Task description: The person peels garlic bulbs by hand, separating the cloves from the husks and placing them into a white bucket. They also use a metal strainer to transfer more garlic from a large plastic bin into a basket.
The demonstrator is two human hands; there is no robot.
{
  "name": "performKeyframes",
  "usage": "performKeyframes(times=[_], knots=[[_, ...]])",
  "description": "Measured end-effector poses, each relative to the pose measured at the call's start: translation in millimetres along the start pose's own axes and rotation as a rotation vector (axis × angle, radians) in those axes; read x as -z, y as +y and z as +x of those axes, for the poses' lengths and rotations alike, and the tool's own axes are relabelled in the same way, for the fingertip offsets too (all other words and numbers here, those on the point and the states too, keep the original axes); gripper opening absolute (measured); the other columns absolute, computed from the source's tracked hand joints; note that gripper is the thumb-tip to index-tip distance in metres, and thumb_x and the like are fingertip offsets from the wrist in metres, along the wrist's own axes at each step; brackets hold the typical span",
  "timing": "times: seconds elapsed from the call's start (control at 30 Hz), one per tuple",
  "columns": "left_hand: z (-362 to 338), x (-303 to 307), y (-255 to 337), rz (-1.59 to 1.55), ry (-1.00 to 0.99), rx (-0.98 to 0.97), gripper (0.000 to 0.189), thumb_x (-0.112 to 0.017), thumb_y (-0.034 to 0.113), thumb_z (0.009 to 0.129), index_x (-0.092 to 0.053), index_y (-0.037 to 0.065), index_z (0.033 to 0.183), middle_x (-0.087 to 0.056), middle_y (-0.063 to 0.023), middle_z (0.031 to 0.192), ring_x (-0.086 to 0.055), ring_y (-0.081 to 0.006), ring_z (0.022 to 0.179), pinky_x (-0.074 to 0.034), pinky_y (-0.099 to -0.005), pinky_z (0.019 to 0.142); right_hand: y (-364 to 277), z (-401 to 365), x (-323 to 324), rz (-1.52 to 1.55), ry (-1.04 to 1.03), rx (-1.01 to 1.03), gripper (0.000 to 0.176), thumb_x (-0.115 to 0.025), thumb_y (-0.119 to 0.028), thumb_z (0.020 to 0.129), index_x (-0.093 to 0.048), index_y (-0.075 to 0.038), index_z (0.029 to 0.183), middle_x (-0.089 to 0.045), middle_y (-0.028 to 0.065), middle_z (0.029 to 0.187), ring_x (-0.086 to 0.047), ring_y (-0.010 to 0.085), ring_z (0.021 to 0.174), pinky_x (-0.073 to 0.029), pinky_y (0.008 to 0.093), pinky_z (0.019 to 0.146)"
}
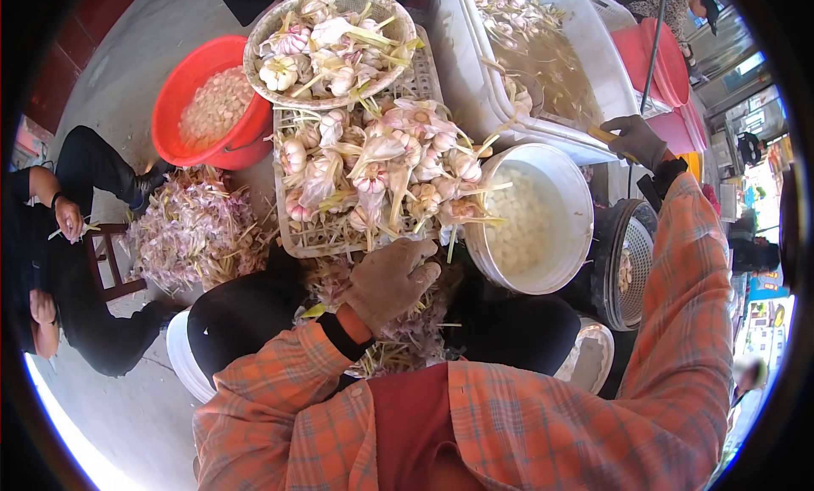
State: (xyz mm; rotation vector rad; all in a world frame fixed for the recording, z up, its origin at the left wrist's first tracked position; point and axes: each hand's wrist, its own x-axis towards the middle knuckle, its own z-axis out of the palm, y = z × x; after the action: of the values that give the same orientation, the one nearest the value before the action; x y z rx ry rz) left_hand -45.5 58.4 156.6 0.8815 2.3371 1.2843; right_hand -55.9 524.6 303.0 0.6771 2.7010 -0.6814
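Observation:
My left hand (392, 286), in a tan glove, is over the near edge of a crate heaped with garlic bulbs (373, 164). Its fingers are apart and nothing shows in them. Out to the right, my gloved right hand (636, 142) is closed on a small yellowish handle (604, 135) above the corner of a large white tub (543, 128). Between my hands stands a white bucket (577, 228) with peeled cloves (519, 224) in cloudy liquid. A round basket of garlic (331, 46) rests on the far part of the crate.
A red basin (174, 109) of peeled cloves stands at the left, with a pile of garlic skins (199, 232) below it. Another person's hand (68, 218) is at the far left. A black bucket with a strainer (632, 262) is at the right.

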Motion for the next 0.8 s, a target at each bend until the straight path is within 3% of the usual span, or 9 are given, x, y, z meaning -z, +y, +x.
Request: performKeyframes(times=[0.13,0.23,0.5,0.6,0.8], knots=[[0,-3,-1,-0.005,-0.033,0.014,0.029,-0.065,0.024,0.083,-0.064,0.007,0.106,-0.065,-0.0111,0.104,-0.062,-0.0280,0.097,-0.048,-0.0352,0.083,-9,-2,2,-0.006,0.002,-0.082,0.040,-0.064,-0.003,0.070,-0.064,0.000,0.110,-0.060,0.0080,0.065,-0.054,0.0123,0.048,-0.043,0.0274,0.042],[4,0,3,-0.023,-0.044,0.037,0.030,-0.065,0.024,0.083,-0.063,0.007,0.107,-0.064,-0.0114,0.106,-0.061,-0.0280,0.098,-0.048,-0.0349,0.083,-28,17,-6,-0.284,-0.045,0.016,0.040,-0.064,-0.003,0.071,-0.063,0.000,0.110,-0.058,0.0091,0.063,-0.054,0.0139,0.048,-0.043,0.0285,0.042],[6,-4,0,-0.055,-0.049,0.008,0.030,-0.065,0.024,0.082,-0.064,0.006,0.107,-0.064,-0.0123,0.107,-0.062,-0.0286,0.098,-0.048,-0.0350,0.084,-64,61,-35,-0.285,-0.152,0.010,0.049,-0.069,-0.007,0.070,-0.058,0.002,0.117,-0.059,0.0082,0.063,-0.054,0.0159,0.048,-0.043,0.0310,0.045],[5,-5,-1,-0.074,-0.038,0.032,0.030,-0.065,0.026,0.082,-0.064,0.007,0.106,-0.065,-0.0119,0.106,-0.062,-0.0283,0.098,-0.048,-0.0352,0.084,-73,61,-37,-0.341,-0.164,0.037,0.046,-0.070,-0.008,0.068,-0.062,0.000,0.112,-0.059,0.0082,0.064,-0.055,0.0168,0.051,-0.044,0.0318,0.046],[4,-3,-2,-0.037,0.046,-0.061,0.030,-0.062,0.029,0.083,-0.063,0.008,0.104,-0.065,-0.0110,0.099,-0.062,-0.0290,0.091,-0.049,-0.0378,0.079,-50,53,-24,-0.260,-0.108,0.053,0.051,-0.068,-0.005,0.065,-0.059,0.004,0.115,-0.059,0.0107,0.068,-0.055,0.0155,0.050,-0.044,0.0295,0.042]])
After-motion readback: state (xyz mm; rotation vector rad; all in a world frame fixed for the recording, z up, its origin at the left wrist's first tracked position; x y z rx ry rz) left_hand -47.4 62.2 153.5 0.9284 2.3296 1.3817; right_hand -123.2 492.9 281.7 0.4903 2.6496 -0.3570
